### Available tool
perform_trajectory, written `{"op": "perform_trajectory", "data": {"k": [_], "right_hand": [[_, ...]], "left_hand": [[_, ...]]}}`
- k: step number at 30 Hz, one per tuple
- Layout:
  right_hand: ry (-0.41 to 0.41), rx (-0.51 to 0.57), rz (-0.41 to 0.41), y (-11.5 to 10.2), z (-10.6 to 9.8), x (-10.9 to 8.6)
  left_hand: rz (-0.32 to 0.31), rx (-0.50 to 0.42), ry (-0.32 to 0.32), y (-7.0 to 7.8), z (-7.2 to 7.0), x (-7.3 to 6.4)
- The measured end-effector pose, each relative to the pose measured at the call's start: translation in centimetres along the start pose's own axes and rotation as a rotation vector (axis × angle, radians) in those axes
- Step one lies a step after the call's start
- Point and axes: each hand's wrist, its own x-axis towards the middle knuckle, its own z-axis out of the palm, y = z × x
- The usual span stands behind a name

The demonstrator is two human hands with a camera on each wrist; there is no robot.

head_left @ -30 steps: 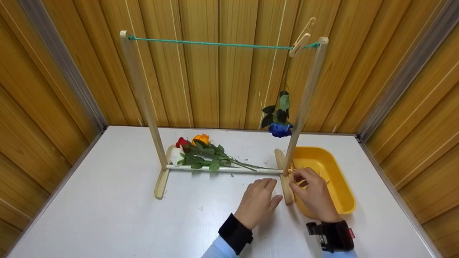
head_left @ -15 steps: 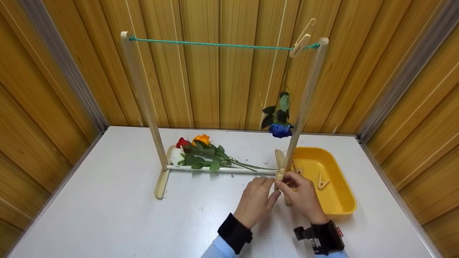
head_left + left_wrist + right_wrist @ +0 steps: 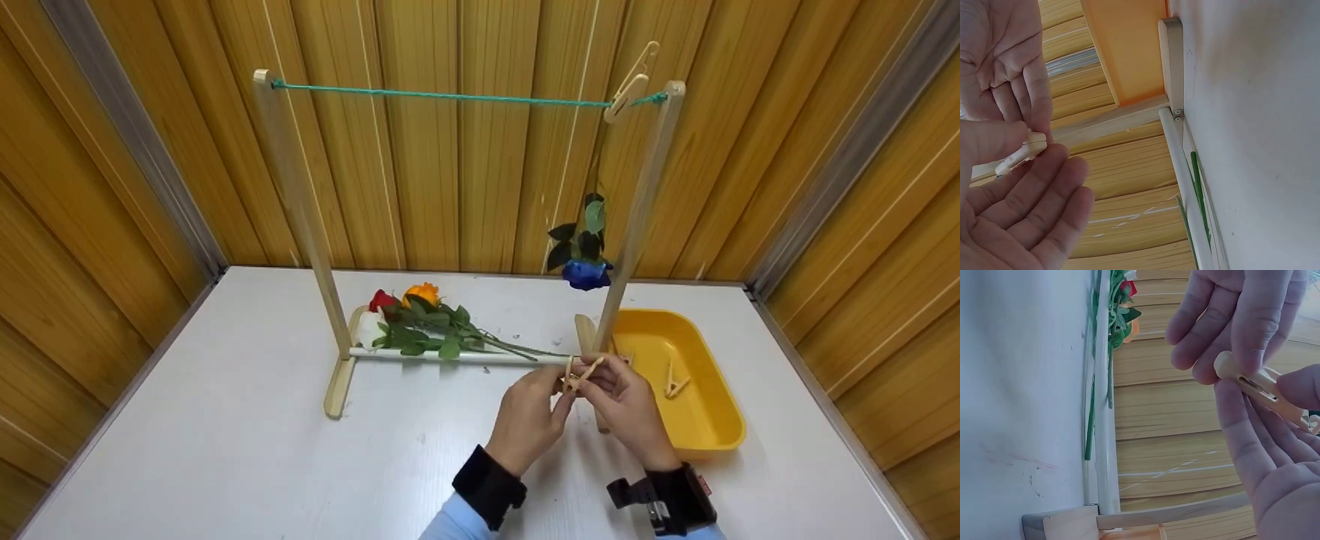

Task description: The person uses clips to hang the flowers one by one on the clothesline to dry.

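In front of the rack's right foot, both hands are on one pale clothespin. My left hand pinches an end between thumb and fingertips; its other fingers extend below in the left wrist view, where part of the clothespin shows. The right hand holds the same clothespin from the other side, thumb and index finger against it. Left of the hands, a red rose, an orange rose and a white rose lie by the rack's white crossbar.
A wooden rack carries a green cord. Another clothespin clips a blue rose upside down there. The yellow tray at right contains more clothespins. Behind rises a wood-patterned wall.
My right hand has come left from the tray's edge, bringing the clothespin to the left hand. The left fingers, outstretched before, now pinch it too, and the clothespin has turned.
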Motion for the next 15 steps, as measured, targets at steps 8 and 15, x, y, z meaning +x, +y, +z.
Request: {"op": "perform_trajectory", "data": {"k": [8,15], "right_hand": [[0.013,0.0,0.042,-0.23,0.04,-0.09],[0.0,-0.013,0.1,-0.29,-0.04,-0.03]], "left_hand": [[-0.022,0.001,-0.001,-0.09,0.15,-0.04],[0.008,0.07,0.033,-0.2,0.39,-0.01]]}}
